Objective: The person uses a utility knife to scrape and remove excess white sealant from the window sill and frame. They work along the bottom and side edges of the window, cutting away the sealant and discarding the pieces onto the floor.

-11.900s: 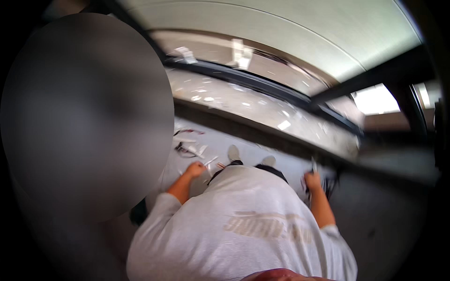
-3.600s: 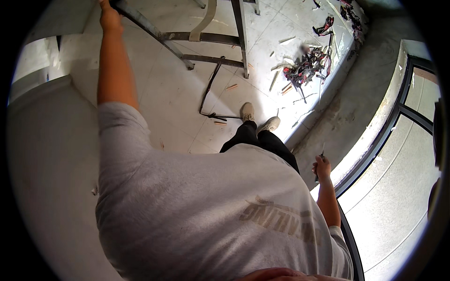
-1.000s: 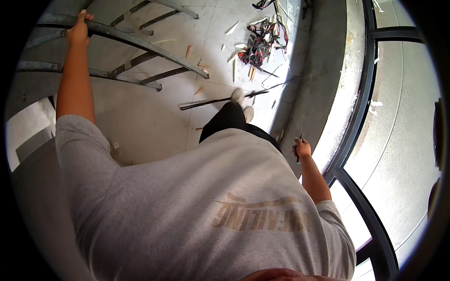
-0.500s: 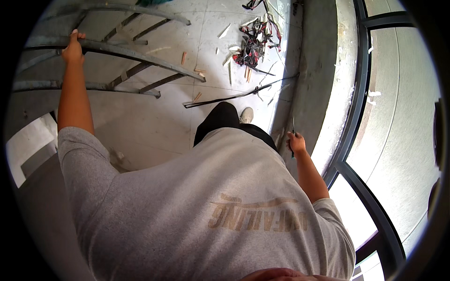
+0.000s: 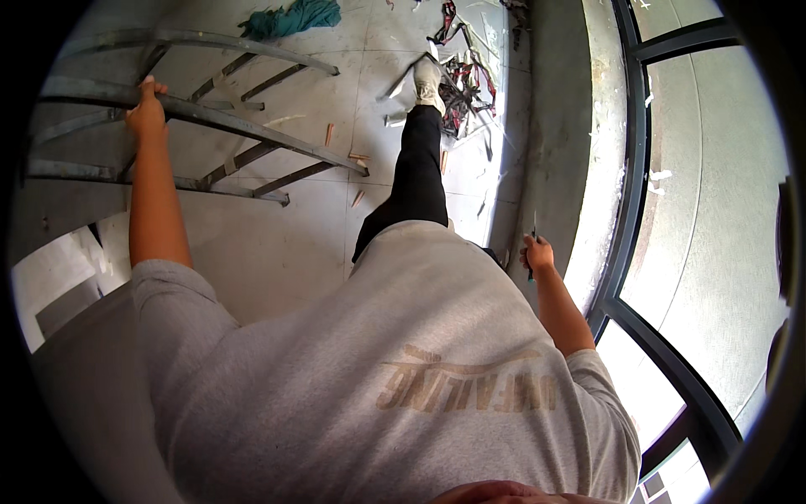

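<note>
My left hand (image 5: 147, 107) is raised at the left and closed on the upper bar of a grey metal frame (image 5: 256, 123). The frame has long rails joined by short crosspieces. Down by my right side, my right hand (image 5: 537, 253) grips a slim tool with a thin pointed blade (image 5: 535, 220) sticking up and a dark handle below. Its exact kind is too small to make out. My shoe (image 5: 427, 84) is stretched forward beside a heap of black and red scraps (image 5: 464, 99) on the floor.
Along the right runs a concrete ledge (image 5: 554, 126) beneath a dark window frame (image 5: 635, 168). A teal cloth (image 5: 291, 18) lies on the tiles at the far left. Small reddish-brown pieces (image 5: 330, 134) and white shreds are scattered around the floor.
One leg has swung forward to the scrap heap, where the shoe now covers part of it. The long black strip no longer shows where it lay. Both hands keep their grips.
</note>
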Motion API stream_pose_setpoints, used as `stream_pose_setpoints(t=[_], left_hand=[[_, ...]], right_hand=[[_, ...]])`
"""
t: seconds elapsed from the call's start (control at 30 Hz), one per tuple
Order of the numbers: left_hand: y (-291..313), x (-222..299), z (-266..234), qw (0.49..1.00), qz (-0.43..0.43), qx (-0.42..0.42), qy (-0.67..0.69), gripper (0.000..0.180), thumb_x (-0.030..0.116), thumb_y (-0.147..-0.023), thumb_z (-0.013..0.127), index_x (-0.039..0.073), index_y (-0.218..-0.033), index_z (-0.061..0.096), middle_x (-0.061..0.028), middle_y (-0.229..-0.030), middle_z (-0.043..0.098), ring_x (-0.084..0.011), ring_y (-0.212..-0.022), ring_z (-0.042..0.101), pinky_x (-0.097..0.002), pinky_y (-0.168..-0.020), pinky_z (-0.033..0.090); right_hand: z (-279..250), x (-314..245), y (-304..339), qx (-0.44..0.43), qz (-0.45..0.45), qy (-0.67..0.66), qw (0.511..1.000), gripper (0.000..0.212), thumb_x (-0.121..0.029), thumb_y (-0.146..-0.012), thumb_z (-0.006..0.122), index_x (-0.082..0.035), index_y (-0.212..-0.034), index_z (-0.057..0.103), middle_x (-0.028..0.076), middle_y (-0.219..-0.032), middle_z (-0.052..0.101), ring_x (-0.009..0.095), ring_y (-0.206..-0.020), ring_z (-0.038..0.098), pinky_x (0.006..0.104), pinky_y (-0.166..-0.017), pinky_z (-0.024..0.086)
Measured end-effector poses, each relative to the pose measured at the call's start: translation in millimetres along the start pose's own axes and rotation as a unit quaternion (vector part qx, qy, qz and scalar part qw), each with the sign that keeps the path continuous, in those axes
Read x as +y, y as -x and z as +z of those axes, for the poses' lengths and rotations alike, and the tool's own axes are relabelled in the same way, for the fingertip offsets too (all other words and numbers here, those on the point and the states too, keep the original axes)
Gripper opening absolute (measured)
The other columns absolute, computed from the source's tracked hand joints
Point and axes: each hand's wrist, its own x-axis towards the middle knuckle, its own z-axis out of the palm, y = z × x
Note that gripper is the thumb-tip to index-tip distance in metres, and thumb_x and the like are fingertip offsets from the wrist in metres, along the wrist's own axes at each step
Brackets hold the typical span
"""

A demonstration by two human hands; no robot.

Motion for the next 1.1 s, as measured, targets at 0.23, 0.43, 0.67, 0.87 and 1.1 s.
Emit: stream_pose_setpoints(t=[0.23,0.43,0.67,0.87,1.1], left_hand=[[-11.1,-7.7,-11.1,0.999,-0.010,0.012,-0.036,0.035,0.033,-0.089,0.076,-0.001,-0.090,0.068,-0.0105,-0.091,0.071,-0.0191,-0.086,0.066,-0.0367,-0.085,0.051],[34.8,18.9,9.1,0.996,-0.001,0.046,-0.076,0.034,0.032,-0.092,0.072,-0.001,-0.098,0.067,-0.0100,-0.089,0.070,-0.0195,-0.089,0.066,-0.0349,-0.085,0.051],[35.9,27.8,2.3,0.994,0.019,0.008,-0.105,0.027,0.024,-0.095,0.068,0.000,-0.104,0.063,-0.0096,-0.090,0.067,-0.0216,-0.087,0.066,-0.0340,-0.083,0.053],[41.2,34.0,15.7,0.990,0.020,0.068,-0.120,0.032,0.027,-0.095,0.067,-0.003,-0.102,0.060,-0.0133,-0.085,0.067,-0.0216,-0.082,0.065,-0.0338,-0.079,0.054],[41.4,29.6,16.5,0.993,0.013,0.053,-0.101,0.032,0.026,-0.093,0.067,-0.004,-0.102,0.059,-0.0116,-0.083,0.067,-0.0230,-0.085,0.065,-0.0361,-0.086,0.052]], right_hand=[[26.1,-61.0,13.1,-0.018,-0.051,0.015,0.998,0.025,-0.027,-0.093,0.063,-0.005,-0.082,0.056,0.007,-0.064,0.057,0.017,-0.048,0.053,0.0326,-0.042,0.040],[44.4,-99.8,-15.2,0.025,0.028,0.000,0.999,0.024,-0.027,-0.092,0.063,-0.005,-0.087,0.058,0.008,-0.065,0.058,0.018,-0.049,0.055,0.0341,-0.043,0.042],[71.0,-186.2,-89.0,0.065,-0.017,0.097,0.993,0.026,-0.030,-0.092,0.065,-0.005,-0.097,0.061,0.007,-0.067,0.060,0.018,-0.049,0.056,0.0337,-0.043,0.043],[113.8,-356.3,-39.6,0.010,-0.098,0.050,0.994,0.031,-0.033,-0.089,0.066,-0.002,-0.091,0.065,0.008,-0.069,0.063,0.016,-0.058,0.062,0.0333,-0.053,0.050],[87.8,-380.2,-85.3,-0.022,-0.112,0.197,0.974,0.028,-0.032,-0.090,0.066,-0.005,-0.090,0.064,0.006,-0.065,0.060,0.017,-0.051,0.057,0.0321,-0.047,0.045]])
